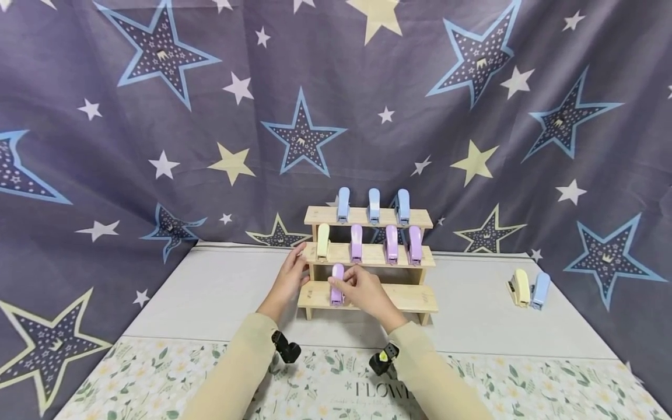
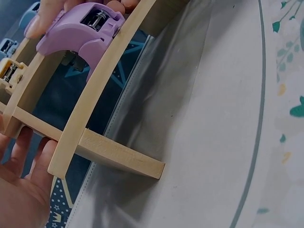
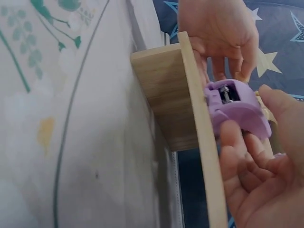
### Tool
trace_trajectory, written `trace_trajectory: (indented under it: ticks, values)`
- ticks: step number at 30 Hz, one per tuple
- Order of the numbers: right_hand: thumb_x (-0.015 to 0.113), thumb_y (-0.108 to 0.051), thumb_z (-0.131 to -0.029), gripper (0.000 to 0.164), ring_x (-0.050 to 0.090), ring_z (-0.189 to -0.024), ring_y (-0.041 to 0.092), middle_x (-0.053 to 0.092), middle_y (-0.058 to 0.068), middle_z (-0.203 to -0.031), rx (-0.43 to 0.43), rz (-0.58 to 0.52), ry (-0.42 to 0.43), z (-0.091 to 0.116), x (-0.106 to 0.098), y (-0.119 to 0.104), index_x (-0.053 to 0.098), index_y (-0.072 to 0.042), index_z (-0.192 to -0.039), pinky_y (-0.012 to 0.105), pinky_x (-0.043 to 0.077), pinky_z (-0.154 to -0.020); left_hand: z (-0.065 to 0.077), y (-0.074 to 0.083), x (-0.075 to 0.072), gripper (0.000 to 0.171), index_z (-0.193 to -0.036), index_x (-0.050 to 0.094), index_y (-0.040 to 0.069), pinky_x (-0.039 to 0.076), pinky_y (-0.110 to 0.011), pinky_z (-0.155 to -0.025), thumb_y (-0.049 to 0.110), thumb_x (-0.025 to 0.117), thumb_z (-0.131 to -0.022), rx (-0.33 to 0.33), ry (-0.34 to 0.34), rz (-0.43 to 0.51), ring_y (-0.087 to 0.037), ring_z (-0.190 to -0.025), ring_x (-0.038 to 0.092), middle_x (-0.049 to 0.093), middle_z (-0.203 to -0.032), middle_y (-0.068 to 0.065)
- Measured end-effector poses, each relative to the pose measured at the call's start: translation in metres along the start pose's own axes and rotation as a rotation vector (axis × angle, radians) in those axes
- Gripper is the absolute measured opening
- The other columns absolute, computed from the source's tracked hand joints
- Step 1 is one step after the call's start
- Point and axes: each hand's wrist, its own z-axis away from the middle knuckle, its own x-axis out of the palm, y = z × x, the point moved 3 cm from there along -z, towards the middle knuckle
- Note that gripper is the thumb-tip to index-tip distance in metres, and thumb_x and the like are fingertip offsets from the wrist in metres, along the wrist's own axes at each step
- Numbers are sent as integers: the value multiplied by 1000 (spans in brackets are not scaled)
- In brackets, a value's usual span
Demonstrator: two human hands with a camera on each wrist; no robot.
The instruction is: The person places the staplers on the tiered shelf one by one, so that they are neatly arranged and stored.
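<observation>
A tiered wooden display stand [image 1: 406, 298] stands on the table with staplers on its steps. My right hand [image 1: 369, 293] pinches a purple stapler [image 1: 337, 284], upright at the left part of the bottom step. In the right wrist view the thumb is above this stapler [image 3: 244, 111] and fingers are below it. My left hand [image 1: 287, 279] grips the stand's left end near the middle step; in the left wrist view its fingers [image 2: 43, 161] reach round the wood. Beside it on the middle step is a yellow stapler [image 1: 322, 242].
Further right on the middle step stand three purple staplers, one in its centre [image 1: 391, 244]. Three blue staplers, including a middle one [image 1: 374, 205], line the top step. At the table's right are another yellow stapler [image 1: 520, 287] and blue stapler [image 1: 540, 290]. A starry curtain [image 1: 210, 116] hangs behind.
</observation>
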Motion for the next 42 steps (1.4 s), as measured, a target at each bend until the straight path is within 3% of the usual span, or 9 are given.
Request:
trace_trajectory:
  ticks: [5, 11, 19, 26, 34, 37, 42]
  values:
    - [68, -45, -95, 42, 67, -67, 16, 66, 3, -84, 4, 2, -96, 7, -12, 4, 61, -6, -111, 29, 55, -60, 1, -1, 1, 49, -158, 27, 10, 35, -60, -112, 19, 32, -110, -3, 7, 4, -47, -136, 38, 35, -151, -28]
    - [67, -38, -97, 35, 68, -75, 15, 68, 1, -91, -9, 63, -233, 19, -46, 11, 65, -7, -113, 31, 58, -68, 0, 1, 2, 48, -158, 28, 13, 36, -58, -112, 20, 33, -110, -11, 14, 3, -45, -137, 39, 35, -151, -26]
    - [67, -27, -97, 29, 67, -75, 16, 66, 5, -90, -18, 131, -267, 42, -106, 30, 65, -1, -110, 31, 57, -67, 0, 3, 3, 49, -158, 28, 13, 36, -59, -112, 21, 33, -110, -5, -1, 13, -45, -136, 39, 35, -151, -26]
    - [69, -25, -95, 26, 65, -75, 21, 67, 5, -89, 1, 270, -138, 67, -165, 65, 66, -2, -108, 35, 56, -68, 1, 2, 1, 49, -158, 27, 12, 36, -58, -112, 21, 34, -110, -10, 3, 11, -46, -136, 39, 36, -150, -26]
    - [63, -24, -98, 34, 65, -68, 17, 72, 13, -88, 104, 446, 122, 90, -239, 114, 65, 7, -113, 32, 52, -61, 1, 0, 1, 49, -158, 27, 13, 36, -58, -112, 22, 34, -110, -14, 2, 9, -46, -136, 38, 35, -151, -26]
    - [60, -25, -99, 38, 66, -71, 23, 72, 19, -90, 137, 503, 218, 97, -264, 130, 64, 9, -115, 34, 52, -62, 1, 1, 0, 50, -159, 25, 12, 34, -58, -113, 22, 33, -111, -22, -8, 20, -46, -137, 37, 33, -152, -27]
    - [56, -31, -100, 47, 65, -86, 42, 69, 28, -100, 237, 529, 314, 106, -294, 152, 61, 11, -121, 46, 52, -66, 2, 6, -1, 51, -159, 22, 6, 35, -60, -112, 17, 33, -110, -36, -25, 27, -49, -137, 36, 32, -151, -30]
